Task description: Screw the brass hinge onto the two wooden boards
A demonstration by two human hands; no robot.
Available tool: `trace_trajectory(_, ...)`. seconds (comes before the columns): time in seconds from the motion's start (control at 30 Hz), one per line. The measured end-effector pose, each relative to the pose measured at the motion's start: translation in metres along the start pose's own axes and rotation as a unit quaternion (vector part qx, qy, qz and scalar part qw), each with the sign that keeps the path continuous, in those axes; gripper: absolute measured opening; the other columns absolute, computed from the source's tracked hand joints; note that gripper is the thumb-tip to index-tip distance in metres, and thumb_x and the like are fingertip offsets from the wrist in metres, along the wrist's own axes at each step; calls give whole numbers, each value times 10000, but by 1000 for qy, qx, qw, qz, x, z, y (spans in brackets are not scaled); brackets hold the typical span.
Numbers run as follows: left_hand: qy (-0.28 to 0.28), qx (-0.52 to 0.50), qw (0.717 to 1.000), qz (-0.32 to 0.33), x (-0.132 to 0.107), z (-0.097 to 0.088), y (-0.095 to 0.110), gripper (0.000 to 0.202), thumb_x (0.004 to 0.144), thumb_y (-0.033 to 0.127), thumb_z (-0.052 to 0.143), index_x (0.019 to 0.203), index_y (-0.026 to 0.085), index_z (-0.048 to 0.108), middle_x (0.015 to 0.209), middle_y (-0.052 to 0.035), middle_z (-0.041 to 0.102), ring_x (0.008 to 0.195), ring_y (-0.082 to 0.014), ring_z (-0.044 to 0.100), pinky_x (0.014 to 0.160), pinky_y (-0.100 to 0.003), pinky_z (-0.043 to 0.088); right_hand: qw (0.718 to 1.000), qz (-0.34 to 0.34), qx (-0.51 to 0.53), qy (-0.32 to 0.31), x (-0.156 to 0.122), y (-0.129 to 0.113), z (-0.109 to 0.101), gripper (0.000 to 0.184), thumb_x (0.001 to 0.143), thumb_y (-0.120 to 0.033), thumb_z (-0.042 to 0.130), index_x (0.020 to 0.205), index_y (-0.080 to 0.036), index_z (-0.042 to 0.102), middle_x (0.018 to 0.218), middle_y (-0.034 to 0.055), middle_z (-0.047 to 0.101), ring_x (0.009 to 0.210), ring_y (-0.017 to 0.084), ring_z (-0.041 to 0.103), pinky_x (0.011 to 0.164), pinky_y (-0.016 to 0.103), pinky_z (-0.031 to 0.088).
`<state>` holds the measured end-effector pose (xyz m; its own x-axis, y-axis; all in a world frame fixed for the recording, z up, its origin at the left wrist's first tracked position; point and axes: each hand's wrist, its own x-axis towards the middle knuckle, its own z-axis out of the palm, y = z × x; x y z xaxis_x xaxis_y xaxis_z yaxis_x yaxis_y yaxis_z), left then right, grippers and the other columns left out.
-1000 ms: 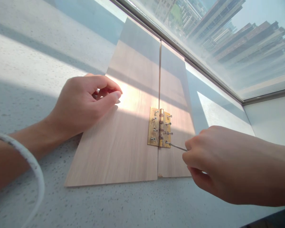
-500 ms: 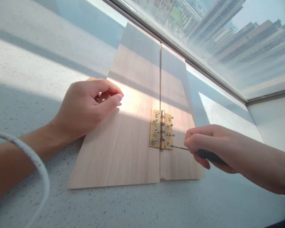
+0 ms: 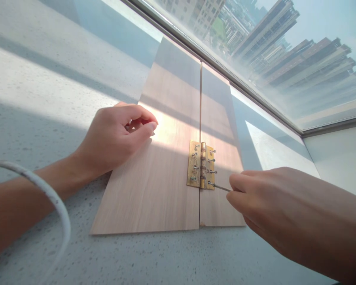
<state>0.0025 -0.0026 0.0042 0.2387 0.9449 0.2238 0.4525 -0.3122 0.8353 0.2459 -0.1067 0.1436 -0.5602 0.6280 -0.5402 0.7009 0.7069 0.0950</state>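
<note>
My right hand (image 3: 264,202) is closed round a screwdriver (image 3: 222,187), its handle now hidden inside the hand. The thin shaft points left, its tip at the lowest screw (image 3: 210,183) on the right leaf of a brass hinge (image 3: 193,174). Several screws stand up from both leaves. The hinge spans the seam between a wider left wooden board (image 3: 148,190) and a narrower right board (image 3: 216,107). Over the left board's edge rests my left hand (image 3: 115,134), thumb and forefinger pinched together; whatever may be between the fingertips is too small to make out.
Beneath the boards is a speckled white counter (image 3: 136,257). A white cable (image 3: 55,198) curves over my left forearm. Along the boards' far ends runs a window frame (image 3: 178,35), and a white wall (image 3: 338,150) stands at the right.
My right hand has rolled over, hiding the dark screwdriver handle that showed before. The screwdriver tip stays at the same screw. My left hand keeps its pinch; the view has shifted slightly.
</note>
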Motion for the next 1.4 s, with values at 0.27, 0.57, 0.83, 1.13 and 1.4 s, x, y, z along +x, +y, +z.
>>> trace_trajectory(0.27,4,5,1000,0,0,-1,1,235,849,470,583,819,305,748,803,20,752,793,-223,677,707,-371,500,978,-137,-146,63,-3,3,3,206,559,-130,754,526,-235,580,630,46,435,560,196,207,508,394,81)
trace_trajectory(0.57,11,4,1000,17,0,-1,2,211,873,406,586,801,282,742,796,27,758,767,-189,667,701,-336,498,980,-118,-148,64,-4,1,6,174,595,-124,714,560,-234,584,622,43,413,554,198,184,526,401,72)
trace_trajectory(0.83,13,5,1000,14,0,-1,4,211,859,398,589,787,280,748,788,27,754,703,-180,645,693,-338,482,997,-35,-31,64,3,-8,12,218,534,-27,662,568,-224,574,561,9,455,466,155,219,495,355,65)
trace_trajectory(1.13,15,11,1000,12,0,-2,4,239,859,366,579,788,232,764,755,28,739,659,-149,608,667,-284,470,853,420,265,-161,26,-11,-4,248,857,-134,517,776,-232,730,495,-15,457,426,131,349,431,270,251)
trace_trajectory(1.4,16,10,1000,21,-2,-2,5,221,894,331,589,813,224,766,760,43,746,653,-119,597,641,-240,466,922,290,180,-184,15,-8,-2,226,839,-137,569,635,-217,623,562,5,485,479,132,345,455,284,212)
